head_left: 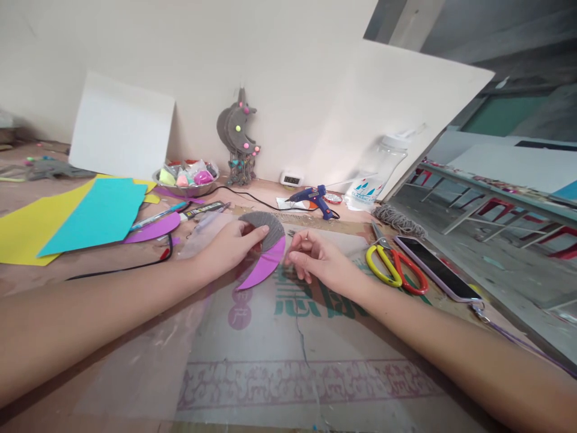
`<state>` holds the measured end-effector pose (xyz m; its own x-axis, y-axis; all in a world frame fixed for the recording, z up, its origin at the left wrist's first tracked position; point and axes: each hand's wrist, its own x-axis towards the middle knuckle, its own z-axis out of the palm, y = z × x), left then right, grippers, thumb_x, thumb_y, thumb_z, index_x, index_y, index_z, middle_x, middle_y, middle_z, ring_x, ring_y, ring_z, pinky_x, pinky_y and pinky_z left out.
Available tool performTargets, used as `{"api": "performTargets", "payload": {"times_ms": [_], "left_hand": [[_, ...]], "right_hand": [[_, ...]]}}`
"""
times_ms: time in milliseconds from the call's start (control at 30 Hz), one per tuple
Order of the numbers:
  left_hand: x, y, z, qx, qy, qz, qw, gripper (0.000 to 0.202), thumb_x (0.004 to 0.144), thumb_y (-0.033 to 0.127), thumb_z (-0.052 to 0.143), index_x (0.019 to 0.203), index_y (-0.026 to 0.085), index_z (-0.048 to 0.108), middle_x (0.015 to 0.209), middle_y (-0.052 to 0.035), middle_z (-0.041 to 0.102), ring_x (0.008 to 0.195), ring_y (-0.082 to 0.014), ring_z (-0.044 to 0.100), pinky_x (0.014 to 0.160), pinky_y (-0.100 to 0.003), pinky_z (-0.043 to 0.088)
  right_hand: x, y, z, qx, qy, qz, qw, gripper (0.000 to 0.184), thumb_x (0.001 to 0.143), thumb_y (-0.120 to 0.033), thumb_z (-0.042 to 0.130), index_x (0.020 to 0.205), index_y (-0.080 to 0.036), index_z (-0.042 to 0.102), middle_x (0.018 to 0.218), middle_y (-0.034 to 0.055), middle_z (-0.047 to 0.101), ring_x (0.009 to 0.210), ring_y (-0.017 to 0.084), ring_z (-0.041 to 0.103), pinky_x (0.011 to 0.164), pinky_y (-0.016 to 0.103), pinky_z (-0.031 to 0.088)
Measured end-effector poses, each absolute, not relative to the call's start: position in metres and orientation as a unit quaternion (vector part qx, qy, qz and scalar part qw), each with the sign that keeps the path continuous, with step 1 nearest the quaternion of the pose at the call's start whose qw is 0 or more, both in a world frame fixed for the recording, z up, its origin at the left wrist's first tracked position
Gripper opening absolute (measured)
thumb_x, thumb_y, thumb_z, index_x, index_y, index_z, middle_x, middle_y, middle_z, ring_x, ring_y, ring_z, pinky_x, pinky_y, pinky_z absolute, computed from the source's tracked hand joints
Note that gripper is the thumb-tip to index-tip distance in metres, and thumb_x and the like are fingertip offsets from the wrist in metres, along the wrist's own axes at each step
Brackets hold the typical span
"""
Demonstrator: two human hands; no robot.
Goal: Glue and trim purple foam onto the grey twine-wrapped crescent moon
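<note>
Hands meet at the middle of the cardboard work surface (pixel 270 337). I see my left hand (pixel 229 243) pinching the grey crescent (pixel 268 225) between thumb and fingers at its upper left edge, while that piece lies over the purple crescent (pixel 265 264), the purple showing along the lower right rim and tapering down to a point at the lower left. My right hand (pixel 315 258) rests just beside the purple rim with fingers loosely curled, fingertips at or very near the edge; I cannot tell whether they grip it. Blue glue gun (pixel 313 198) lies behind the crescents, its cord trailing left. Scissors (pixel 392 267) with yellow and red handles lie right of my right hand, a phone (pixel 435 267) just beyond them. Teal paper (pixel 99 213) overlaps yellow paper (pixel 27 231) at far left.
</note>
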<state>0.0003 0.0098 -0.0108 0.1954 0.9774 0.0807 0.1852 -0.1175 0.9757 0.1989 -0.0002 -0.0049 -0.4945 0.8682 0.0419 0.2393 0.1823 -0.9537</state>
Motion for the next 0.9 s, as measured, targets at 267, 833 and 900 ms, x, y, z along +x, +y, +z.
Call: {"api": "performTargets", "payload": {"times_ms": [267,833,900], "left_hand": [[0.001,0.009,-0.011,0.614,0.466,0.43,0.47,0.032,0.08,0.042,0.051,0.061,0.016,0.049,0.053,0.0046,0.048,0.045,-0.0069,0.04,0.044,-0.021,0.029],[-0.001,0.004,-0.011,0.693,0.483,0.349,0.405,0.035,0.08,0.046,0.048,0.063,0.016,0.055,0.054,0.0,0.055,0.047,-0.0119,0.049,0.044,-0.023,0.032],[0.0,0.003,-0.009,0.696,0.477,0.359,0.4,0.033,0.079,0.044,0.049,0.063,0.016,0.056,0.056,0.0001,0.056,0.049,-0.0118,0.049,0.045,-0.023,0.032]], "right_hand": [[0.208,0.009,-0.012,-0.427,-0.757,0.369,0.331,0.021,0.081,-0.034,0.055,0.094,-0.02,0.05,0.061,-0.0073,0.039,0.054,0.008,0.037,0.052,0.022,0.032],[0.206,0.011,-0.01,-0.486,-0.75,0.312,0.321,0.018,0.08,-0.036,0.053,0.083,-0.019,0.056,0.062,-0.0039,0.045,0.054,0.009,0.039,0.05,0.024,0.031],[0.206,0.01,-0.01,-0.485,-0.754,0.304,0.322,0.018,0.08,-0.036,0.053,0.083,-0.019,0.056,0.062,-0.0038,0.045,0.054,0.01,0.039,0.051,0.024,0.031]]}}
